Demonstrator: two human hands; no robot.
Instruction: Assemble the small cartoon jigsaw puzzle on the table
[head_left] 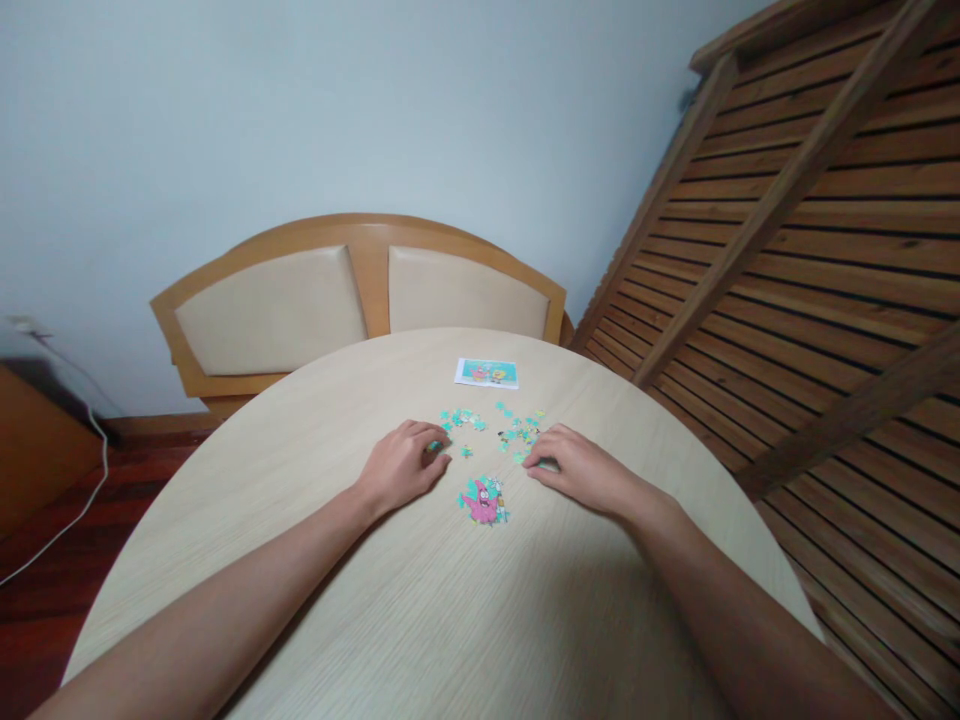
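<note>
A partly joined jigsaw puzzle point(484, 502) with a pink starfish figure lies on the table, between and nearer than my hands. My left hand point(405, 465) rests on the tabletop with curved fingers, thumb and forefinger apart. Its fingertips are beside loose turquoise puzzle pieces point(463, 419), one of them partly hidden by the fingers. On the other side, my right hand point(574, 462) has thumb and forefinger closed together at the edge of a second scatter of pieces point(520, 432). Whatever is between those fingertips is too small to tell.
Behind the pieces lies a small picture card point(487, 373) with cartoon figures. The round wooden table point(360, 610) meets a padded headboard-like panel point(274, 310) at its far edge. Wooden slats point(795, 240) lean on the right. A white cable point(101, 470) hangs at left.
</note>
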